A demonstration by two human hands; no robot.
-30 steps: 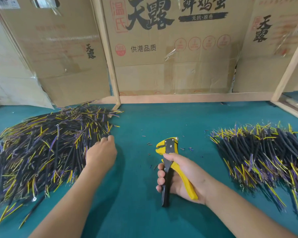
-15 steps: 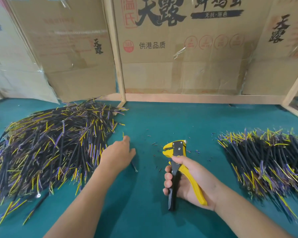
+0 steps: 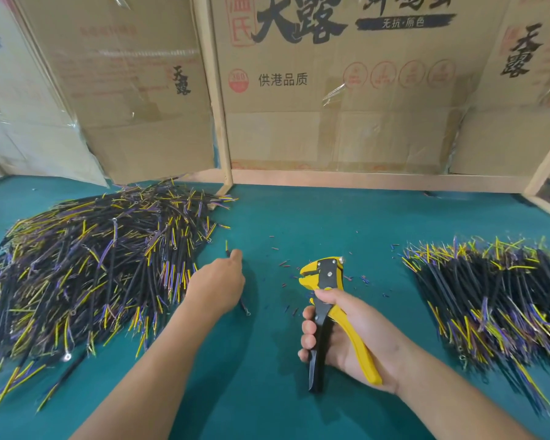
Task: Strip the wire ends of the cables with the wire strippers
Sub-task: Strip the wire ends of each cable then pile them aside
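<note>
My left hand [image 3: 218, 285] holds one thin black cable [image 3: 244, 308] just right of the big left pile of black cables with yellow and purple wire ends [image 3: 86, 271]. The cable's yellow tip pokes up past my fingertips and its ring terminal lies on the mat below my hand. My right hand [image 3: 350, 331] grips the yellow and black wire strippers [image 3: 326, 281] by the handles, jaws pointing away from me. The strippers' head is a short way right of the cable.
A second pile of similar cables [image 3: 496, 300] lies at the right on the green mat [image 3: 267, 392]. Small bits of stripped insulation [image 3: 283, 265] are scattered around the strippers' head. Cardboard sheets [image 3: 346, 90] on wooden framing wall off the back.
My left hand has drawn a single cable out of the left pile and moved it right toward the middle. My right hand with the strippers has hardly moved.
</note>
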